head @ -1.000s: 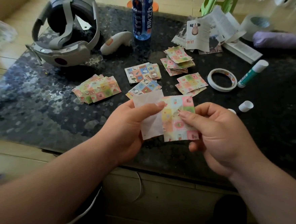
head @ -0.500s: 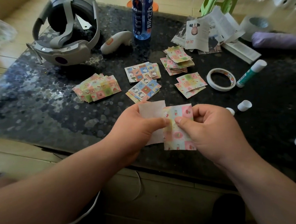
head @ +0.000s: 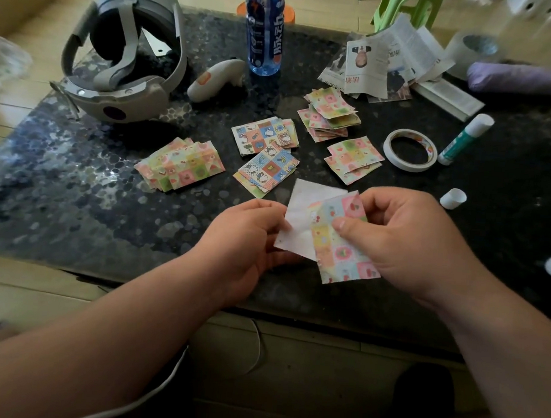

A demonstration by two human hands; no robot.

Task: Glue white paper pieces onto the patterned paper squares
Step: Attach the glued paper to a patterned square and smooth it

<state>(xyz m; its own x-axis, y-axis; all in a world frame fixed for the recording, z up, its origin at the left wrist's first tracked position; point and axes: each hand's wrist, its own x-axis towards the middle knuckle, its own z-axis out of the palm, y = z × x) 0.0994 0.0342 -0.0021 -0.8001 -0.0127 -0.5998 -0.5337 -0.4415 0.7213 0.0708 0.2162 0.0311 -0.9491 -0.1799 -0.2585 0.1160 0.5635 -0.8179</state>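
Paper piece (head: 299, 222) in pinch of left hand (head: 242, 239), patterned square (head: 342, 257) overlapping, in pinch of right hand (head: 405, 240)

bare tabletop (head: 73, 194) at left-centre of frame — room to pass. upper middle crowded w/ paper stacks (head: 182, 164), headset (head: 124, 67), bottle (head: 264, 28); tape roll (head: 410, 149), glue stick (head: 465, 139) & cap (head: 453, 198) block centre-right.

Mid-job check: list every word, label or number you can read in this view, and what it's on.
"脉动": large white characters on the blue plastic drink bottle; its smaller print is too small to read.
Folded printed magazine pages: red heading and body text too blurred to read.
Green and white glue stick: no legible label.
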